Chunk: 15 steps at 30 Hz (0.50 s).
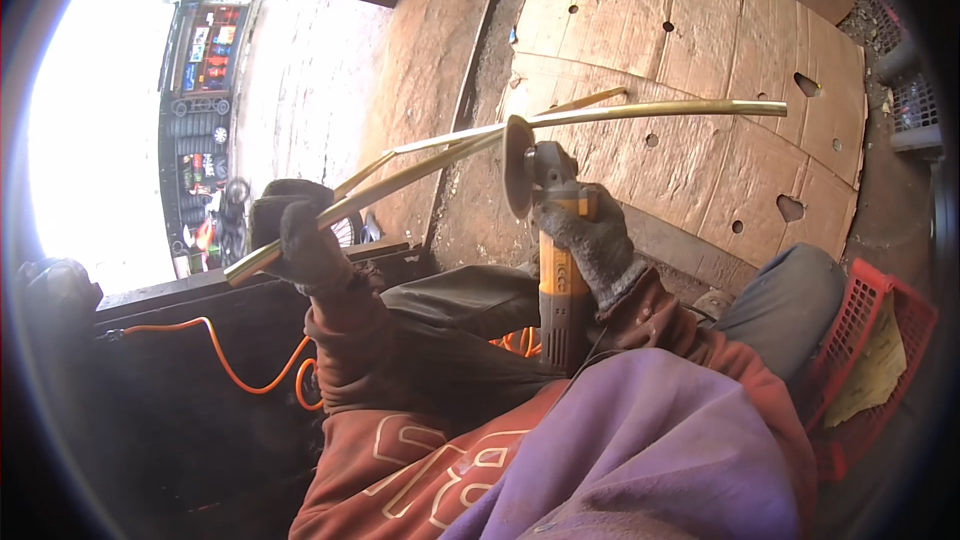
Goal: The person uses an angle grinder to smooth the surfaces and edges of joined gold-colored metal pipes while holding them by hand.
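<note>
My gloved left hand [300,237] is closed around the near left end of a brass-coloured metal tube frame [420,172], holding it up off the floor. Its bent tubes cross near the middle, and one long tube runs out to the right. In my gloved right hand [600,240] is a yellow and grey angle grinder [562,275], gripped near its head with the body pointing down toward my lap. The grinder's round disc [518,167] stands edge-on at the tubes where they cross. Whether the disc touches the metal or spins, I cannot tell.
Flattened cardboard [690,60] with punched holes covers the floor ahead. A red plastic crate [865,360] stands at my right. An orange hose or cord [215,340] loops over a black surface at my left. Beyond the bright opening is a stall [205,90] with colourful goods.
</note>
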{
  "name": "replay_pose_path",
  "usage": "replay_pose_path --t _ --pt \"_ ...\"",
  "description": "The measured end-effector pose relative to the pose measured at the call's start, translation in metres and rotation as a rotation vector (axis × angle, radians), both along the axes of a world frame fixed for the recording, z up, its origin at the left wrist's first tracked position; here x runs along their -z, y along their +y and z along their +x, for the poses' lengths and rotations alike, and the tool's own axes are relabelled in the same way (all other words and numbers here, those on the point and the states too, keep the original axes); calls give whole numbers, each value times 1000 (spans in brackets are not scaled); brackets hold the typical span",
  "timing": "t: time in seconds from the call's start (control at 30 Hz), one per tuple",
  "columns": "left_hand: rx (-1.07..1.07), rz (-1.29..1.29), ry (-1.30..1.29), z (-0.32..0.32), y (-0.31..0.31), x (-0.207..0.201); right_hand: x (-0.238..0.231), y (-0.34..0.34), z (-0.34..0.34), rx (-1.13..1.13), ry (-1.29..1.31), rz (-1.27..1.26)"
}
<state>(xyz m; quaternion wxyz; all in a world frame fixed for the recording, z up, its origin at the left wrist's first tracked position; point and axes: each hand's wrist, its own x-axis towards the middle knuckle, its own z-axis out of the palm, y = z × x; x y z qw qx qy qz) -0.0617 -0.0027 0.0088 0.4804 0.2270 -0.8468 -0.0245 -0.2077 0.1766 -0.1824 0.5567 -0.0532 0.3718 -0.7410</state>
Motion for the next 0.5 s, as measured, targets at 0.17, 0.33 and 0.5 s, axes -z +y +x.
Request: replay_pose_path --t 0.17,0.33,0.5 --pt "181 283 137 -4 6 -3 -17 -2 0 82 18 -54" --pt "174 224 98 6 2 -1 -13 8 -4 -21 -96 -6" --pt "213 143 75 4 6 1 -18 4 -11 0 -154 42"
